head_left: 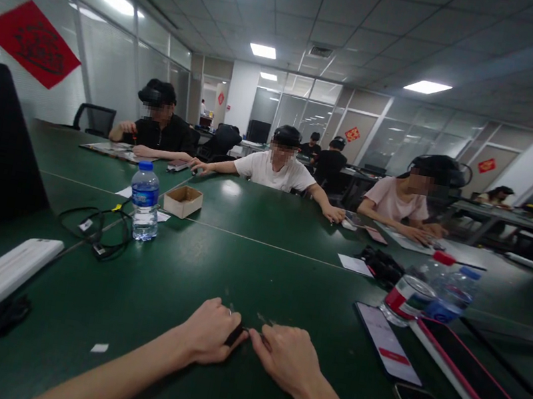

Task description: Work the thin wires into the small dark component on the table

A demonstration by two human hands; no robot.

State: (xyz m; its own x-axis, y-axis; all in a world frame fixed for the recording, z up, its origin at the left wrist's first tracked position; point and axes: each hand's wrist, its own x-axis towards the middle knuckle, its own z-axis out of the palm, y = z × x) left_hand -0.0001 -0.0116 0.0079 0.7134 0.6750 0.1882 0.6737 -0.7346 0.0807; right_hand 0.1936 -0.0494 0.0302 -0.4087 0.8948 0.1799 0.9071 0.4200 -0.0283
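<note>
My left hand (214, 331) is closed, with a ring on one finger and its fingers curled round a small dark object (233, 336). What that object is I cannot make out. Close beside it, my right hand (286, 356) rests low over the green table (158, 371) with its fingers curled in. The thumb of the right hand points at the left hand, and the tips nearly meet at the dark object's end. Whether the right fingers grip part of it is hidden.
To the left are a water bottle (145, 204), a small open box (183, 201), a coiled black cable (101, 237) and a white slab (2, 272). Several phones, among them a lit phone (388, 343), lie at right near a red-capped bottle (411, 290). A person (276, 167) sits opposite.
</note>
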